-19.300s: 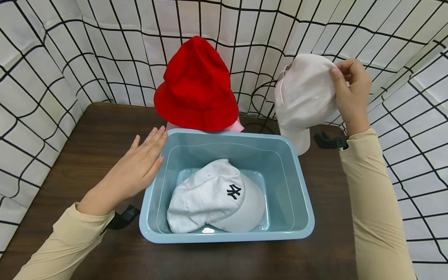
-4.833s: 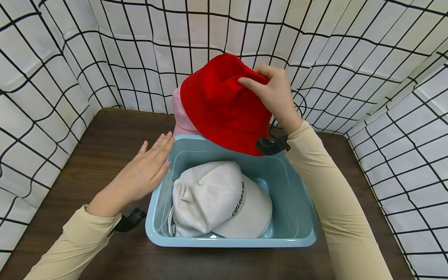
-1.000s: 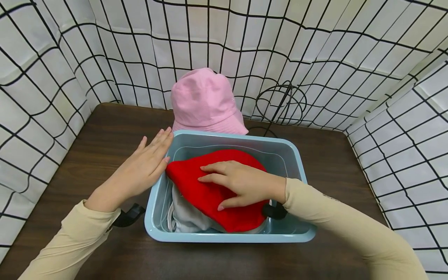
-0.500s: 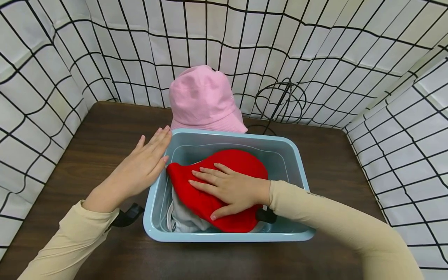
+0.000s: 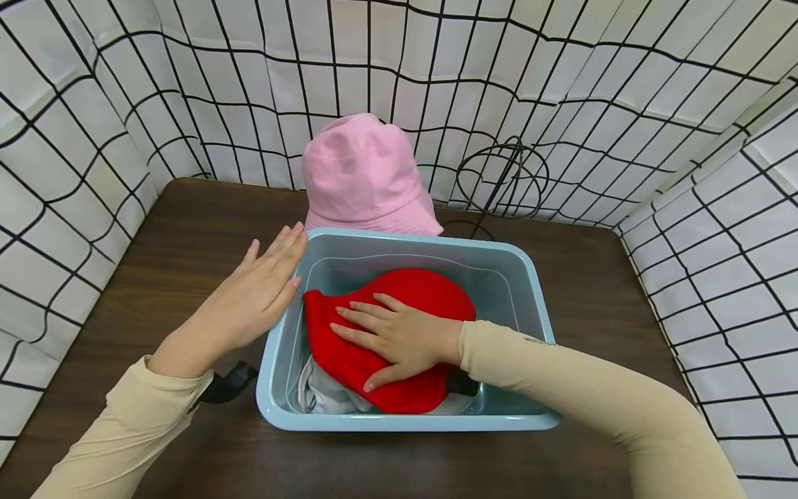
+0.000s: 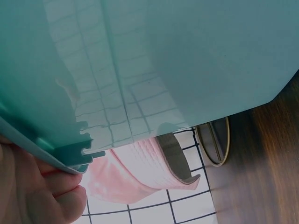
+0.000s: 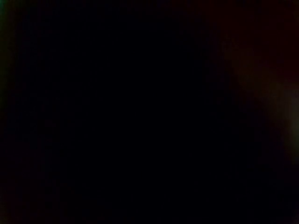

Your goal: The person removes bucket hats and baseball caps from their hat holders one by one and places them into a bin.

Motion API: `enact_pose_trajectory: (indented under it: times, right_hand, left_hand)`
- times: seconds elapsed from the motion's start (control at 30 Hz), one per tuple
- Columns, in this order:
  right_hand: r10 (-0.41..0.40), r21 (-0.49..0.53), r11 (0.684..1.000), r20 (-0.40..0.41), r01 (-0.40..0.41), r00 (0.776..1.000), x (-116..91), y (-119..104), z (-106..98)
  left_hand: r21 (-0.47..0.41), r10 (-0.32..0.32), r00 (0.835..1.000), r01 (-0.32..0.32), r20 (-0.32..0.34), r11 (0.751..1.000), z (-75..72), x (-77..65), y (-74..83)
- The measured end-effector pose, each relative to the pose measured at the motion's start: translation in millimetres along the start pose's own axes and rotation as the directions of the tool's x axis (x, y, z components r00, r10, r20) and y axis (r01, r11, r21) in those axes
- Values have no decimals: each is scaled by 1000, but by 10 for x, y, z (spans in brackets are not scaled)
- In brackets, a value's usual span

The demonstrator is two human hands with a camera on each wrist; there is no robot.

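Note:
In the head view, a red bucket hat [image 5: 430, 291] lies flattened inside a light blue plastic basin [image 5: 411, 424]. My right hand [image 5: 399, 339] rests on the hat with fingers spread and straight. Below the hat, part of a whitish cap [image 5: 330, 391] shows at the basin's lower left. My left hand [image 5: 243, 298] lies with straight fingers along the basin's left rim. From the left wrist view, the fingers [image 6: 65, 191] touch the underside of the rim, beside the basin's outer wall [image 6: 187, 56]. The right wrist view is almost wholly black.
A pink bucket hat [image 5: 368, 177] stands on the dark wooden table [image 5: 206, 229] right behind the basin. Black wire grid panels [image 5: 249, 76] backed with white cloth enclose the table. A coiled black cable [image 5: 501, 177] hangs at the back right.
Earlier my right hand held a white cap, then lifted the red hat from the back; the red hat is now in the basin. Lately the right hand has flattened and slid slightly left on it.

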State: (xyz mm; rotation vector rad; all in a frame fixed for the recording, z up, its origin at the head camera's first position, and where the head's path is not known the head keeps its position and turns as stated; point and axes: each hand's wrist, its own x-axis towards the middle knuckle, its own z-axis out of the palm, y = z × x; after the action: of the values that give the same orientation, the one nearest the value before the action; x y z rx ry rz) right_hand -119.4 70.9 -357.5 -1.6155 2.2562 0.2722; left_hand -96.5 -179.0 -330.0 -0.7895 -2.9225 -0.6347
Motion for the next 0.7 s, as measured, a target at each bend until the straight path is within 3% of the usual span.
enact_pose_trajectory:
  times: [0.47,0.7]
  right_hand:
    - [40,-3,999,74,-40,996,171,-12,-11]
    - [52,143,988,60,-60,997,148,13,-56]
  left_hand:
    - [-1,-7,1000,7,-18,1000,-20,-13,-4]
    - [-9,0,1000,0,-5,1000,-6,-6,3]
